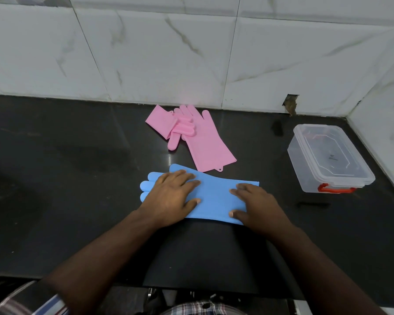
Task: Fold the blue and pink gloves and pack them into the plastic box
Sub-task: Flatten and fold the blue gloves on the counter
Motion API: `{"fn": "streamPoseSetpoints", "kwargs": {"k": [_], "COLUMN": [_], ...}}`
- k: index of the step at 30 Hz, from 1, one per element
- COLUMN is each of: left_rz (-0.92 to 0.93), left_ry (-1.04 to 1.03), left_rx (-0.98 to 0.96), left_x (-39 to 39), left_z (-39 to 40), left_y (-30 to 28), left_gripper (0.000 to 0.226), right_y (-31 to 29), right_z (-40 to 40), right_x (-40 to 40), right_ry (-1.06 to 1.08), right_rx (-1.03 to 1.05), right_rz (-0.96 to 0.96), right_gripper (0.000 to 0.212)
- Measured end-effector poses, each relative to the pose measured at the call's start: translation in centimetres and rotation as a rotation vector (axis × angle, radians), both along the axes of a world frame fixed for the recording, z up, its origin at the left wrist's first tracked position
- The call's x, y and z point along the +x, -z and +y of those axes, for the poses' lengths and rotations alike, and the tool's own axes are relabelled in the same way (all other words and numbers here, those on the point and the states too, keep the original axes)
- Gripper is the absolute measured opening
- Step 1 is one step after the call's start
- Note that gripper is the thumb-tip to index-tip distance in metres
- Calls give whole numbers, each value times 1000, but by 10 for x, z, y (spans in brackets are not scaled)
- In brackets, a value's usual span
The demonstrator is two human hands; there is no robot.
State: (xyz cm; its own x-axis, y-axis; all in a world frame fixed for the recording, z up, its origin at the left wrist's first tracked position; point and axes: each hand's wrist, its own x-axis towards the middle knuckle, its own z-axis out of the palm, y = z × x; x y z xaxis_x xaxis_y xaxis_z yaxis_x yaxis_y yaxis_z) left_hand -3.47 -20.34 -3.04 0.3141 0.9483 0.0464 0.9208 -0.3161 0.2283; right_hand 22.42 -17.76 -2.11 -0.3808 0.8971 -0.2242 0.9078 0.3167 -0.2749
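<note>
While both palms press it flat on the black countertop (55,178), a blue glove (216,198) lies crosswise in front of the person, its finger end toward their left and its cuff toward their right. The left hand (171,196) rests over the palm and knuckle area of the glove with straight, spread fingers; the right hand (257,205) lies over the cuff end, fingers likewise extended and flat. Neither hand grips anything.

Whether a second blue glove lies underneath cannot be told from where I stand. Just beyond the blue glove, toward the marbled wall tiles (191,60), sit the pink gloves (200,135), one stretched out and nearly touching the blue one, the other already bent over itself and partly overlapping the first. Well to the right of the blue glove stands the clear plastic box (328,155), lidded, with a red latch (334,189) on its near end.

Judging by the smooth sheen and the way the pink one holds a loose bend, these look like silicone gloves: light, floppy, unbreakable, but springy enough to unfold if released. A sensible hold would be a pinch at the cuff edge or the fingertips, carrying one end over the other while the free hand pins the middle. The box seems still to need opening before anything goes in.
</note>
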Motion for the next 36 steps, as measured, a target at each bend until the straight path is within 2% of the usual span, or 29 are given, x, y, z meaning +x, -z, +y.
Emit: {"fn": "streamPoseSetpoints", "kwargs": {"k": [7, 17, 23, 26, 29, 33, 36], "left_rz": [170, 132, 136, 164, 197, 184, 210], "left_ry": [-58, -73, -68, -66, -9, 56, 67], "left_rx": [-161, -120, -151, -167, -131, -162, -201], "left_x": [-11, -17, -17, -14, -1, 15, 15], "left_z": [17, 12, 14, 18, 19, 22, 22], "left_y": [21, 33, 30, 21, 12, 10, 16], "left_gripper": [85, 85, 86, 87, 84, 80, 81], "right_y": [-1, 7, 5, -2, -6, -2, -4], "right_z": [17, 27, 30, 38, 48, 57, 64], "right_x": [10, 20, 26, 34, 34, 29, 28], "right_ry": [-24, -57, -51, 90, 208, 167, 227], "right_rx": [-134, -201, -187, -75, -75, -61, -89], "right_rz": [-154, -162, -76, -47, -38, -46, 38], "right_gripper": [87, 90, 94, 83, 67, 54, 24]}}
